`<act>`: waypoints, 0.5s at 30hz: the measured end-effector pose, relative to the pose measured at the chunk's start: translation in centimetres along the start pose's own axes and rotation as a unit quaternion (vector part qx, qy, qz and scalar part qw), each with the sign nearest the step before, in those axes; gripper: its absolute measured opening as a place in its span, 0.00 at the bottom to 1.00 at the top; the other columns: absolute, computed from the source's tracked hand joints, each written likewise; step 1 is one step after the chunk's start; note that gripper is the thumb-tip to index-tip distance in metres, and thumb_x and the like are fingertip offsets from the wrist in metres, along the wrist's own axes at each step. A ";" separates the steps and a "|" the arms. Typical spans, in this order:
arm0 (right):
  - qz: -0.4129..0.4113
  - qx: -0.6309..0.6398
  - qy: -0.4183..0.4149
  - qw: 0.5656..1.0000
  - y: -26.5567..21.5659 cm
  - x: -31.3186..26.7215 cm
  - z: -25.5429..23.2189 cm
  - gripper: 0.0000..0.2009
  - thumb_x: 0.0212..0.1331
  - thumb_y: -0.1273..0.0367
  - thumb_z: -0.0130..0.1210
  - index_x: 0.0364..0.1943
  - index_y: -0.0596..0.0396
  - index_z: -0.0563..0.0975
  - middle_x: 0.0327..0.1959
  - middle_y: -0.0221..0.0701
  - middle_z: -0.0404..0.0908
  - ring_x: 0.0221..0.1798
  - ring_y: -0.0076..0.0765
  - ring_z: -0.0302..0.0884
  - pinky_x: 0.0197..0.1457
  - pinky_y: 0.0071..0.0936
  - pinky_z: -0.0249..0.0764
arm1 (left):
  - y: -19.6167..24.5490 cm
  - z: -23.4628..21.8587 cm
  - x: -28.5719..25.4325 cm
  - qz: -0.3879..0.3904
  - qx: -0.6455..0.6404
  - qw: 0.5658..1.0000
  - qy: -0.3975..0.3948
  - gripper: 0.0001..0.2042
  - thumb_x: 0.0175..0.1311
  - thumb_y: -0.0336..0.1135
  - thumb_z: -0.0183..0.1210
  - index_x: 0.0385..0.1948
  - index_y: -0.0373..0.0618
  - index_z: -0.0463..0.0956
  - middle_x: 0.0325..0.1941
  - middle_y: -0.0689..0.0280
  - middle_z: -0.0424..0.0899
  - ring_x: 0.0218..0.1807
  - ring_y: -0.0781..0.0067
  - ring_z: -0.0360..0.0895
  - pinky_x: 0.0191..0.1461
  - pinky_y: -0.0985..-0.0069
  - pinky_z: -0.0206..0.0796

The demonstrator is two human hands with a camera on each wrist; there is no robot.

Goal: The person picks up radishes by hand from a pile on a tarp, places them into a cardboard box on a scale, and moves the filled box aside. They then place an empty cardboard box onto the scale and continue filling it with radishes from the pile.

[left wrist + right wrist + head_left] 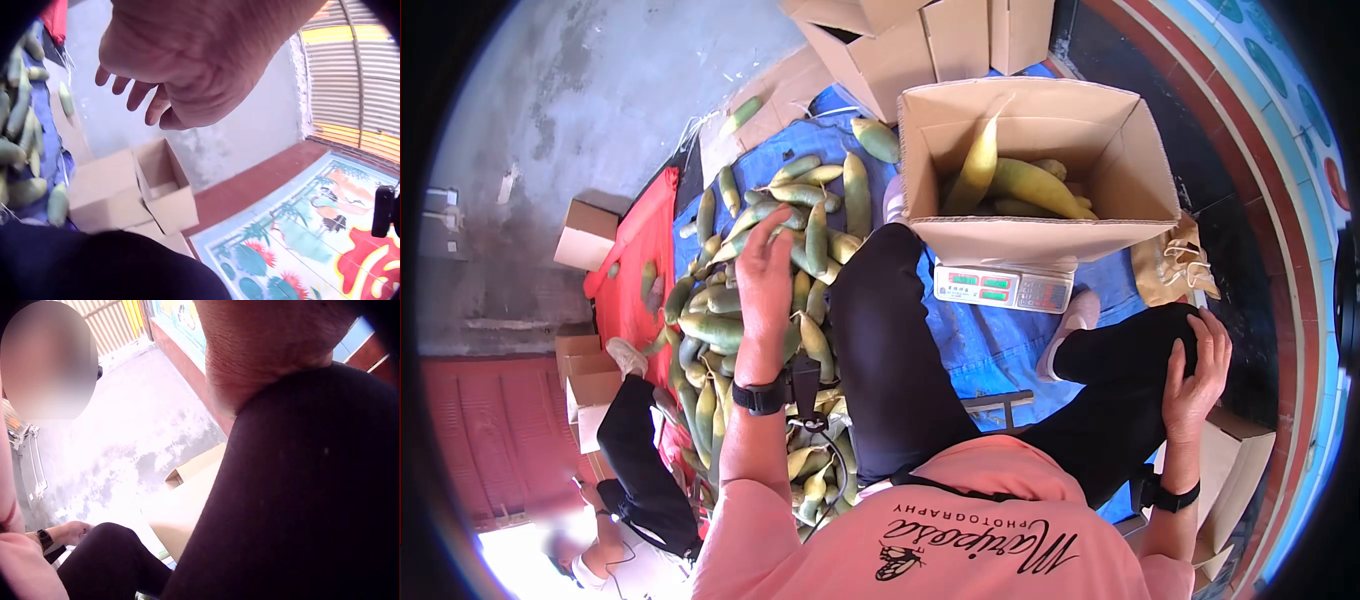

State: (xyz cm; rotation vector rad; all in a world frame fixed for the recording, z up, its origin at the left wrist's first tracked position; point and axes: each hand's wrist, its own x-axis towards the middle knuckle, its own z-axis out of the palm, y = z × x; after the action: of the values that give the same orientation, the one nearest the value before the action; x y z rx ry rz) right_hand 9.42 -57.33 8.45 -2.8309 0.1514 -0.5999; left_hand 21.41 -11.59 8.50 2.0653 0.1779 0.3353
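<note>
My left hand (pixel 765 270) is held over the pile of long green gourds (pixel 720 330), its fingers loosely bent with nothing between them. In the left wrist view the same hand (pixel 181 69) hangs in the air. My right hand (pixel 1198 375) rests on my dark-trousered knee; in the right wrist view only its wrist side (pixel 275 350) shows, its fingers out of sight. Between my legs an open cardboard box (pixel 1040 235) stands on a digital scale (pixel 1003 287) with lit green digits. Several yellow-green gourds (pixel 1035 185) lie inside, one with its thin end up.
Blue sheeting (pixel 980 350) covers the floor, with red sheeting (pixel 635 240) at the left. Empty cartons (pixel 880 65) stand beyond the box. A brown paper bag (pixel 1165 265) lies right of the scale. Another person (pixel 645 480) sits at lower left.
</note>
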 end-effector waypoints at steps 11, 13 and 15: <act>0.019 0.030 0.002 0.999 0.8 0.0 -0.7 0.15 0.50 0.75 0.56 0.45 0.58 0.76 0.53 0.42 0.74 0.58 0.53 0.69 0.64 0.45 0.62 | 11.3 11.7 6.8 0.004 0.052 0.935 -0.350 0.17 0.67 0.40 0.51 0.51 0.39 0.76 0.52 0.63 0.79 0.60 0.74 0.69 0.60 0.77 0.61; 0.024 0.041 0.008 0.999 1.1 -0.1 -0.7 0.16 0.49 0.75 0.57 0.45 0.58 0.76 0.53 0.42 0.74 0.58 0.53 0.69 0.64 0.45 0.62 | 11.6 14.2 8.5 -0.004 0.036 0.928 -0.372 0.19 0.68 0.43 0.50 0.54 0.41 0.74 0.53 0.63 0.77 0.60 0.71 0.69 0.59 0.74 0.62; 0.027 0.058 0.007 0.998 1.2 -0.1 -0.9 0.16 0.48 0.75 0.57 0.45 0.58 0.76 0.52 0.43 0.74 0.58 0.53 0.69 0.63 0.44 0.62 | 12.6 16.7 9.8 -0.119 -0.002 0.908 -0.402 0.20 0.69 0.43 0.50 0.57 0.42 0.72 0.57 0.63 0.75 0.61 0.68 0.69 0.60 0.67 0.62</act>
State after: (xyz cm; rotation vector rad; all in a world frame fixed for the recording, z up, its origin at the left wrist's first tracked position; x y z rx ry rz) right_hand 8.91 -58.64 8.89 -2.7021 0.1878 -0.5967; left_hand 35.77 -29.07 13.21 1.9842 -0.0774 -0.6696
